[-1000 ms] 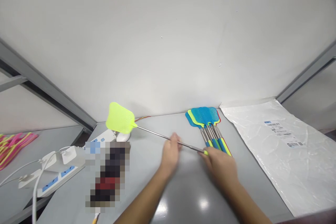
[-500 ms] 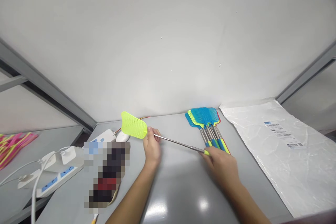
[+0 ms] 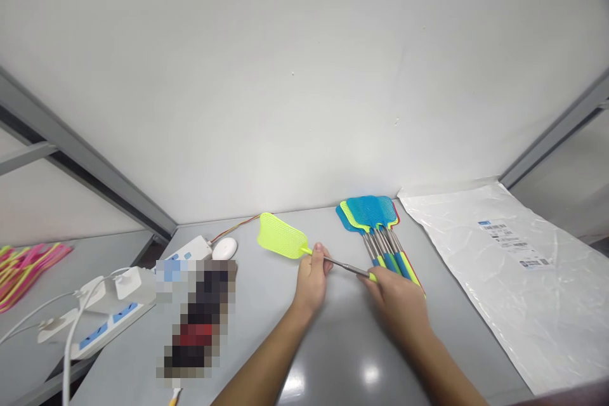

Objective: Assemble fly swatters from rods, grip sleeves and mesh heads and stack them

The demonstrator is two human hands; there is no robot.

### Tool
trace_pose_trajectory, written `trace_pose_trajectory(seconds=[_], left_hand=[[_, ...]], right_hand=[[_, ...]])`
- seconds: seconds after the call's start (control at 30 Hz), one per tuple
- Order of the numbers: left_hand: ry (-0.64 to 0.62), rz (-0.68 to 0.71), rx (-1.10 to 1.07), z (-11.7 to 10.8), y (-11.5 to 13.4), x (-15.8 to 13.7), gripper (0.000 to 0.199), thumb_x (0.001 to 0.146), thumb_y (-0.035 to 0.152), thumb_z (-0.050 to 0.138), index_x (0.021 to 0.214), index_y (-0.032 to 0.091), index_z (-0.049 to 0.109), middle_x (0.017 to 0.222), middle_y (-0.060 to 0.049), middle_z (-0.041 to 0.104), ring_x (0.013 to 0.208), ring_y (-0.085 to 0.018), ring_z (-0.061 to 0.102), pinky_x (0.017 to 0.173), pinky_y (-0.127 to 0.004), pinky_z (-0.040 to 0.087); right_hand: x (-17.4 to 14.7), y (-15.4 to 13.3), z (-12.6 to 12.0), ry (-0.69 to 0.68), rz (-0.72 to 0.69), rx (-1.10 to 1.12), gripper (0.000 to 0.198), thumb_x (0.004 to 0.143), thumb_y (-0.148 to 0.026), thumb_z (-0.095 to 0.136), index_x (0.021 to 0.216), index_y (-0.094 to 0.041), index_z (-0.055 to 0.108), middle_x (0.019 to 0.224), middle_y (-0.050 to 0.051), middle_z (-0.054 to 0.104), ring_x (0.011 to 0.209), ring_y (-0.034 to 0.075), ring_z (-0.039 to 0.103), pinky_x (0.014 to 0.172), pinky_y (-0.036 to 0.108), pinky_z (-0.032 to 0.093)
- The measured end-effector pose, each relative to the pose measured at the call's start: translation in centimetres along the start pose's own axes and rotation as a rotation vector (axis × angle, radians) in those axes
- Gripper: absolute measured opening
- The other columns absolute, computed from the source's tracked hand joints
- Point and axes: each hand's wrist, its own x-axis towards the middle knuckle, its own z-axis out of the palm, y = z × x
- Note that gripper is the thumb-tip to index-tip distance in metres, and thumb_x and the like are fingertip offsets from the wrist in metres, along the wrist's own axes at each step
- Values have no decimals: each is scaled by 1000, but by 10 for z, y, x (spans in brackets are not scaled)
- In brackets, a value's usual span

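Observation:
Between my hands is a telescopic fly swatter (image 3: 282,237) with a lime-green mesh head, a thin metal rod and a lime-green grip end. My left hand (image 3: 314,276) pinches the rod just below the head. Closed round the handle end is my right hand (image 3: 397,298), which hides most of the grip. Just beyond my right hand, a stack of fly swatters (image 3: 371,212) lies on the grey table (image 3: 266,304), with blue, lime and red heads and blue, green and lime handles; my right hand overlaps their lower ends.
A white plastic mailing bag (image 3: 504,279) with printed labels covers the right side. To the left are power strips (image 3: 109,323) with plugs and cables, a round white device (image 3: 224,248) and a blurred-out object (image 3: 200,323). Pink and yellow strips (image 3: 28,269) lie far left. A pale wall stands behind.
My left hand has moved right, bringing the swatter's lime head closer to my right hand. The exposed metal rod is now shorter. My right hand has stayed nearly in place.

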Motion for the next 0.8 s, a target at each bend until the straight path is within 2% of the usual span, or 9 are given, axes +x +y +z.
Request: trace_pose_trajectory(seconds=[0.1, 0.2, 0.27, 0.33, 0.4, 0.5, 0.63, 0.73, 0.8], left_hand=[[-32, -23, -52, -3, 1, 1, 53, 87, 62, 43, 61, 17, 50, 55, 2, 42, 51, -10, 36, 51, -25, 28], [9, -30, -169, -6, 8, 6, 63, 84, 75, 26, 88, 20, 57, 71, 0, 53, 52, -10, 40, 54, -25, 36], [67, -41, -322, -10, 15, 10, 65, 84, 75, 20, 102, 24, 56, 84, -2, 59, 55, -11, 45, 57, -26, 41], [144, -33, -467, -15, 23, 16, 57, 86, 71, 29, 111, 27, 56, 100, -4, 63, 67, -13, 55, 59, -25, 44], [228, 15, -522, -24, 31, 22, 49, 87, 63, 43, 116, 27, 58, 114, -6, 63, 88, -16, 61, 66, -24, 47], [327, 58, -478, -38, 36, 29, 42, 85, 49, 60, 114, 19, 64, 118, -9, 64, 105, -19, 60, 81, -27, 48], [414, 27, -342, -39, 31, 28, 40, 81, 43, 67, 112, 17, 66, 114, -9, 68, 103, -21, 63, 88, -30, 47], [384, -40, -167, -25, 23, 18, 44, 79, 45, 67, 112, 16, 66, 109, -10, 70, 95, -22, 66, 82, -31, 50], [297, -92, -94, -15, 20, 12, 45, 80, 46, 65, 114, 16, 65, 108, -10, 71, 91, -23, 67, 76, -30, 51]], right_hand=[[-1, 4, -1, 3, -6, 18, 35, 95, -46, 42, 73, -22, 55, 65, -4, 63, 57, 13, 59, 51, 25, 26], [-1, 8, -3, 7, 17, 53, 37, 95, -47, 41, 73, -22, 55, 66, -4, 64, 58, 13, 59, 52, 24, 27], [0, 11, -5, 8, 52, 59, 39, 95, -48, 40, 71, -22, 54, 63, -3, 62, 56, 13, 58, 51, 24, 27], [0, 14, -6, 7, 82, 44, 41, 95, -50, 39, 69, -21, 52, 59, -3, 59, 54, 13, 56, 50, 24, 27], [0, 15, -6, -5, 91, 24, 42, 95, -51, 39, 68, -21, 51, 59, -3, 59, 54, 13, 57, 49, 24, 27], [0, 14, -5, -54, 76, 25, 40, 95, -49, 38, 71, -22, 54, 63, -4, 62, 56, 13, 58, 50, 23, 28], [0, 12, -4, -85, 63, -6, 33, 96, -45, 38, 84, -24, 60, 75, -3, 69, 59, 14, 62, 49, 25, 29], [-1, 10, -5, -95, 72, -56, 30, 96, -41, 39, 87, -24, 61, 79, -2, 71, 59, 15, 64, 47, 26, 27], [-1, 8, -6, -95, 74, -85, 30, 97, -40, 38, 84, -24, 60, 75, -2, 70, 58, 15, 64, 46, 26, 27]])
